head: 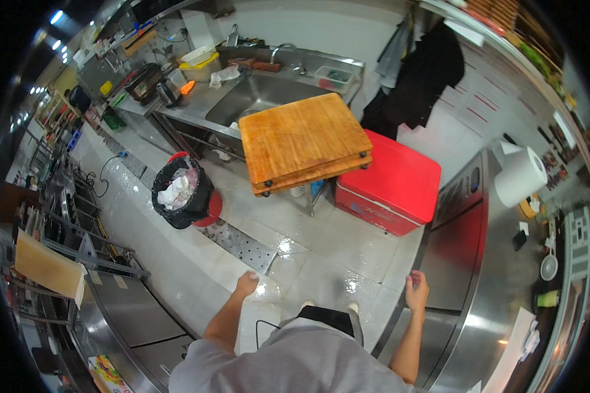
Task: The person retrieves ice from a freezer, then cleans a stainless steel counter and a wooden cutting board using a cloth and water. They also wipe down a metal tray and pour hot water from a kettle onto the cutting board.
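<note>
My left hand [247, 284] hangs over the wet floor, loosely curled. A small pale patch shows at its fingertips, and whether it is a held thing or glare I cannot tell. My right hand [416, 292] hangs beside the steel fridge counter [459, 265], fingers bent and a little apart, with nothing visible in it. Ahead of me, thick wooden cutting boards [305, 140] lie stacked, with dark round feet at their corners. What bears them is mostly hidden. A red cooler box [391, 177] with its lid down stands on the floor to their right.
A red bin [210, 210] lined with a black bag holds crumpled waste. Behind the boards is a steel sink [263, 91]. A perforated drain cover [243, 248] crosses the shiny wet tiles. A paper towel roll [521, 177] lies on the right counter. Another steel cabinet [132, 309] stands left.
</note>
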A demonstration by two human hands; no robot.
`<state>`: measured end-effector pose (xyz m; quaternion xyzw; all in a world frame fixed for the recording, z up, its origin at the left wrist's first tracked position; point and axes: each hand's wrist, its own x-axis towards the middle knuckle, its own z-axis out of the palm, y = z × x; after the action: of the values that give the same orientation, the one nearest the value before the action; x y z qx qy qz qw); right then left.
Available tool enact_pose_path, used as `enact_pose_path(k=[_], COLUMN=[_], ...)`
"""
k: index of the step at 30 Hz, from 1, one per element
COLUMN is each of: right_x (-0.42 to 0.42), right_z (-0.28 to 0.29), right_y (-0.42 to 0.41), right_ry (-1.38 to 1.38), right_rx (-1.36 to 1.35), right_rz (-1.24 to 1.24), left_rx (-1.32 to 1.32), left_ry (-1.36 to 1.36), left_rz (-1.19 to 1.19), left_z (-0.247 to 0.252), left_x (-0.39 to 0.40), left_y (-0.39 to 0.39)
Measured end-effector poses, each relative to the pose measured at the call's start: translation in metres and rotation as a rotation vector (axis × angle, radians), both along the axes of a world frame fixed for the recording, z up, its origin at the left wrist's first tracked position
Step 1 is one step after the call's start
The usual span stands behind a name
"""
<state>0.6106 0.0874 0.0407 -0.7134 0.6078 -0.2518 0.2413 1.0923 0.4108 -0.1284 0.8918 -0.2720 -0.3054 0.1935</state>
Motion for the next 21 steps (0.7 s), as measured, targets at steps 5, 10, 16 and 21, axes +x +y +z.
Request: enact_pose_path(k=[5,10,16,21], right_x=[0.142,0.311,0.456,0.506], right_z=[-0.005,0.03,-0.014,-0.016], right_y=[-0.11,-0.242,-0.408,-0.446], right_ry=[-0.32,-0.388,0.058,0.211], right_rx=[0.225,-0.08,-0.272,0.142], right_rz=[0.32,0.258,0.136,0.09], left_rx=[-0.573,-0.539,-0.418,-0.639], left_ry=[0.021,-0.286,0.057,0.076], left_rz=[0.326,0.34,0.291,0.242], left_z=[0.07,0.141,0.102,0.123], left_x=[0.107,0.201,0.283,0.306], left_y=[-0.153,-0.271,-0.332,-0.348])
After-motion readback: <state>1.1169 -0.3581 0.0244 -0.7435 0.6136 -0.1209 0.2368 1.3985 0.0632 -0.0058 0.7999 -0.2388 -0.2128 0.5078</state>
